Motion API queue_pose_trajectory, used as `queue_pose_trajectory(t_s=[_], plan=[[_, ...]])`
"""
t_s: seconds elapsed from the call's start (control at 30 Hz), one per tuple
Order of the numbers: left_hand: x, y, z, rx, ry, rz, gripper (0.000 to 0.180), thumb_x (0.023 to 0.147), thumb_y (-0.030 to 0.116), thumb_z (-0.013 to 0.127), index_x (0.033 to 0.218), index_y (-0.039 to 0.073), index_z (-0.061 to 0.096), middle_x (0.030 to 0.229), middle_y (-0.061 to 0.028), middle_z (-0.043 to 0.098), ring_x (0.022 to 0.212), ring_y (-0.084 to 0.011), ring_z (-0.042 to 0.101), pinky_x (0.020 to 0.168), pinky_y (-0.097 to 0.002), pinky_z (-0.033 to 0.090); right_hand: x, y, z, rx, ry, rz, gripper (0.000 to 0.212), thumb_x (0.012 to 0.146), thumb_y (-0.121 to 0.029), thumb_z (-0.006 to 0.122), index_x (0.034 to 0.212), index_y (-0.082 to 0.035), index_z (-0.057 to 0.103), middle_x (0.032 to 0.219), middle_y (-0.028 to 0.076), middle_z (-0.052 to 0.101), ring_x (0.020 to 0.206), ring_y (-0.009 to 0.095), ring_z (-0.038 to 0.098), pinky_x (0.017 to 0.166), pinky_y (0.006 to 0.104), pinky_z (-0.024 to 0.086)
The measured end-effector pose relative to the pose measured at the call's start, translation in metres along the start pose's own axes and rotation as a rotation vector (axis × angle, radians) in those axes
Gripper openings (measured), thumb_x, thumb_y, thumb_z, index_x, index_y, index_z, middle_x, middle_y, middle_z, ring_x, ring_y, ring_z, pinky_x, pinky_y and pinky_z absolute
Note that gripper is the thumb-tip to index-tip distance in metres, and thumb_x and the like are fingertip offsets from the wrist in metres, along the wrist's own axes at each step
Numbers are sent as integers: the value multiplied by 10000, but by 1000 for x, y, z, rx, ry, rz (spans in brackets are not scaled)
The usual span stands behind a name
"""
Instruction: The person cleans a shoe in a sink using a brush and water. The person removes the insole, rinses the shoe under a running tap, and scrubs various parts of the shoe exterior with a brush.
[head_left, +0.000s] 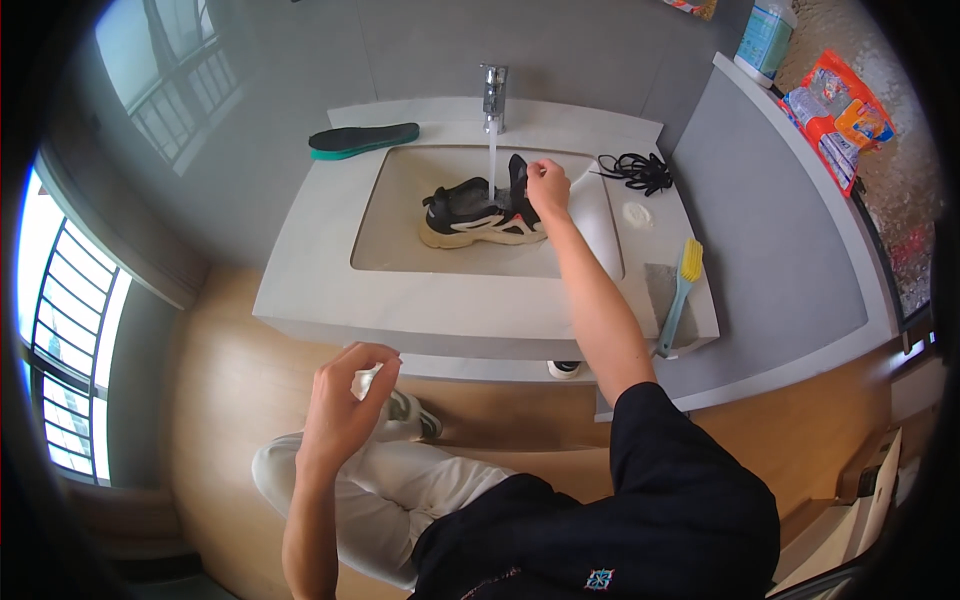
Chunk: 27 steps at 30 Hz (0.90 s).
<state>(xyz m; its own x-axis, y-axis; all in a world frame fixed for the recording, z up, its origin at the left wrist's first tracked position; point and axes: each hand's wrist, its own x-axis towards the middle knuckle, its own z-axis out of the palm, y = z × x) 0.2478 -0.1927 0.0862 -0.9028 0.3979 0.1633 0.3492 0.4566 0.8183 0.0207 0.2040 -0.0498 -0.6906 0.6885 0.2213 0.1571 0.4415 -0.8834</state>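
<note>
A black, grey and cream sneaker (478,229) stands in the white sink basin (390,225), its laces out. Water from the chrome faucet (494,90) runs down into its opening. My right hand (548,187) is closed on the sneaker's raised black tongue (517,177), at the toe side. Away from the sink, my left hand (345,400) hangs above my knee, fingers loosely curved with a gap to the thumb and nothing visible in it.
A black and teal insole (362,139) lies on the counter's back left. Black laces (640,173), a whitish patch (637,215) and a yellow-bristled brush (682,290) on a grey cloth (660,287) lie right. A bottle (766,42) and an orange-red packet (838,120) stand beyond.
</note>
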Motion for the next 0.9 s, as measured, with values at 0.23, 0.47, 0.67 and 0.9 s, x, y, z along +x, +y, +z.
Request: queue_pose_trajectory(t_s=[0.23,0.47,0.67,0.9], plan=[[108,-18,17,31,2,260,181,910,140,712,1030,6,697,994,-127,730,970,-288,685,882,-367,522,-11,-15,1,-39,57,-117,254,959,-275,597,974,-44,702,959,196,741,942,426,689,850,501,537],[225,-60,53,140,-83,272,304,897,210,705,1123,11,667,1105,-147,724,1034,-306,675,884,-395,521,-1,1,7,-75,126,-289,225,957,-264,587,979,-67,693,898,184,739,899,422,686,791,520,537],[257,-87,76,218,-179,302,296,908,190,706,1152,28,664,1122,-132,723,1081,-285,657,896,-397,510,-16,-20,24,-202,126,-249,226,943,-262,583,936,-68,698,885,173,739,879,422,684,744,509,548],[254,-83,104,166,-207,280,290,883,176,682,1112,1,643,1040,-215,654,987,-361,636,865,-436,510,-1,-17,15,-188,115,-222,191,920,-243,592,924,-91,707,858,159,742,866,404,693,764,506,549]])
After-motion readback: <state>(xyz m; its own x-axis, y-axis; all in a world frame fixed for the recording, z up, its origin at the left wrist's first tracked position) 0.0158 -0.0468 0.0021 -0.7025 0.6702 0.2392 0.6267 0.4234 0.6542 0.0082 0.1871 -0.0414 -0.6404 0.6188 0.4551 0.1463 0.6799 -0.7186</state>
